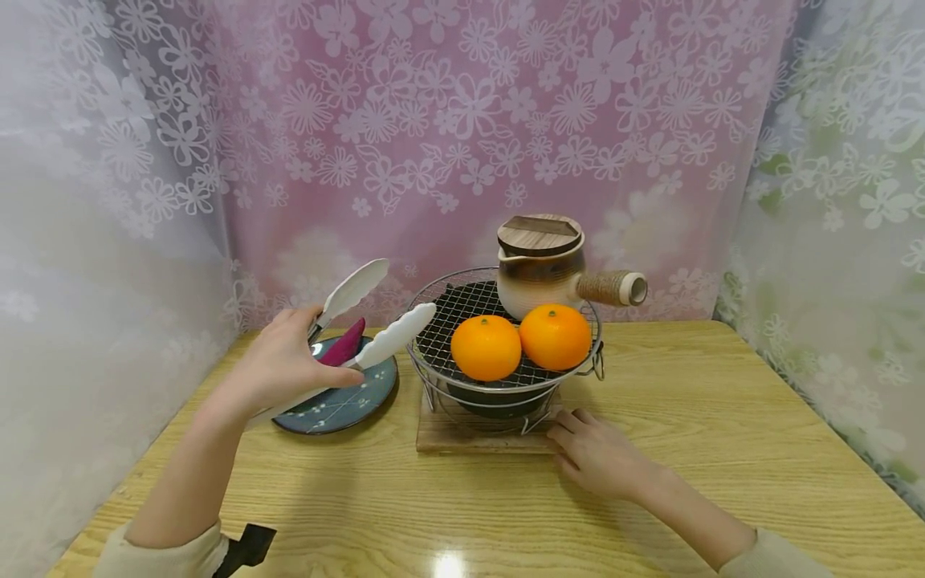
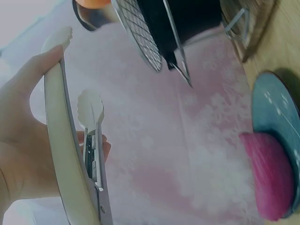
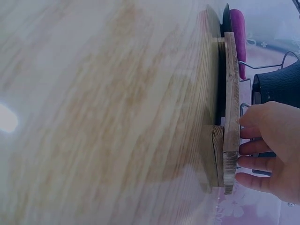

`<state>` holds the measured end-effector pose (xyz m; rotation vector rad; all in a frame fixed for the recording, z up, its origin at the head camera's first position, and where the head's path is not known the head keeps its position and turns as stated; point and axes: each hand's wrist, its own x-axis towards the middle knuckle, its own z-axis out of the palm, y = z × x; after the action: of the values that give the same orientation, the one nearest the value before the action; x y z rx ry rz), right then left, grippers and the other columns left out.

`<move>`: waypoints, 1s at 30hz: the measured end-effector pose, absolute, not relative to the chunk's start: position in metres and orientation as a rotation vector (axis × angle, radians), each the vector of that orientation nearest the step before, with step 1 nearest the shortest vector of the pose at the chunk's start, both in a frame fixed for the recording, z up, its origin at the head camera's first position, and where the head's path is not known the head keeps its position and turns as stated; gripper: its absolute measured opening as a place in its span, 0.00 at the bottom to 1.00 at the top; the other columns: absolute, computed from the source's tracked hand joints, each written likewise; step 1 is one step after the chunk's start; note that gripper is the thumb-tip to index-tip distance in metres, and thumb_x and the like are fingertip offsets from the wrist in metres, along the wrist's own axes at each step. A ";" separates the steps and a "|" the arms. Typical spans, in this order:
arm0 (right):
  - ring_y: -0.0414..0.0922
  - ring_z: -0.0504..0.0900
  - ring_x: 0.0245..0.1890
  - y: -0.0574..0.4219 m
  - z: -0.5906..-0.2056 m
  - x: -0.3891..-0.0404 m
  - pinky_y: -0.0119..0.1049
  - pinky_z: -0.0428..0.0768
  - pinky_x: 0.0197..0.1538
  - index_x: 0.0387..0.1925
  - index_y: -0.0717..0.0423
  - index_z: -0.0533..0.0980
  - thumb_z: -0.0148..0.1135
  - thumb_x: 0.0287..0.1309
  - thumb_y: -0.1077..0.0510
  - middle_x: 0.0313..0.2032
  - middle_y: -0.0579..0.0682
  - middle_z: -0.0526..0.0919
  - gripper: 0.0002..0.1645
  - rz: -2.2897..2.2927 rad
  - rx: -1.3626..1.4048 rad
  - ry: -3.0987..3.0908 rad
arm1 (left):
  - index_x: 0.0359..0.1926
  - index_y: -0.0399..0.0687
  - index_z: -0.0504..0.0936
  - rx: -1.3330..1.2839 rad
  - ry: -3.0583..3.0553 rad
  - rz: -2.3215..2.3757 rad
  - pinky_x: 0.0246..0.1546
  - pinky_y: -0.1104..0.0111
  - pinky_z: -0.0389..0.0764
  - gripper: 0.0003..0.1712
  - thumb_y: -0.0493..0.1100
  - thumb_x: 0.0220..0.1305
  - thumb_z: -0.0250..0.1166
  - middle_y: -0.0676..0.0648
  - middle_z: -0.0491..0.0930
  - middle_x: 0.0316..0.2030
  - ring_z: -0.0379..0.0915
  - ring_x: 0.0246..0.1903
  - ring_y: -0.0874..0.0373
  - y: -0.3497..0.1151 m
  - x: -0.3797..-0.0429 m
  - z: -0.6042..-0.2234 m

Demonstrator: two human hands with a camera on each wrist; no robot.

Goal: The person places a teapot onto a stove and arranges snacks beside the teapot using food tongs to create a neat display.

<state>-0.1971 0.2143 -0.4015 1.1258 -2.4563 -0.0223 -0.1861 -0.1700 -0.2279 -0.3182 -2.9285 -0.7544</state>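
Note:
My left hand [image 1: 285, 361] grips a pair of tongs [image 1: 393, 335] with white scalloped tips, spread apart with nothing between them. The tongs hang above a dark blue plate [image 1: 354, 411], left of the grill. On that plate lies a purple-skinned sweet potato [image 2: 272, 176], apart from the tongs in the left wrist view. My right hand [image 1: 600, 456] rests its fingertips on the right front corner of a wooden board [image 1: 477, 441]. Above the board stands a round wire grill [image 1: 433, 321], carrying two oranges [image 1: 486, 348] and a clay teapot [image 1: 531, 289].
The teapot has a wooden lid [image 1: 540, 233] and a rope-wrapped handle [image 1: 603, 287] jutting right past the grill. A wire ring [image 1: 598, 363] hangs at the grill's right side. Flowered curtains [image 1: 462, 120] enclose the wooden table [image 1: 708, 401] at the back and sides.

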 end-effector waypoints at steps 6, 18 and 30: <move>0.52 0.76 0.38 0.215 -0.403 -0.198 0.44 0.75 0.40 0.35 0.59 0.77 0.65 0.47 0.58 0.39 0.55 0.77 0.12 -0.032 1.144 -2.414 | 0.67 0.31 0.53 -0.217 -2.988 -0.724 0.45 0.43 0.69 0.65 0.67 0.39 0.71 0.31 0.60 0.56 0.63 0.50 0.38 -0.186 -0.195 -0.236; 0.53 0.76 0.38 0.214 -0.400 -0.201 0.44 0.75 0.38 0.34 0.59 0.76 0.66 0.45 0.58 0.39 0.56 0.77 0.12 -0.032 1.162 -2.369 | 0.61 0.23 0.57 -0.151 -3.005 -0.541 0.44 0.43 0.68 0.64 0.68 0.38 0.71 0.27 0.65 0.50 0.62 0.47 0.36 -0.209 -0.209 -0.257; 0.52 0.75 0.36 0.214 -0.400 -0.199 0.44 0.75 0.37 0.34 0.58 0.76 0.67 0.46 0.57 0.39 0.55 0.76 0.13 -0.050 1.149 -2.392 | 0.57 0.23 0.60 -0.096 -3.021 -0.449 0.43 0.43 0.68 0.60 0.66 0.37 0.71 0.26 0.64 0.49 0.62 0.45 0.34 -0.223 -0.220 -0.280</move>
<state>-0.1991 0.2137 -0.4004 1.1490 -2.3916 -0.0503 -0.2201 -0.2230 -0.2796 -0.0956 -3.0210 -0.4494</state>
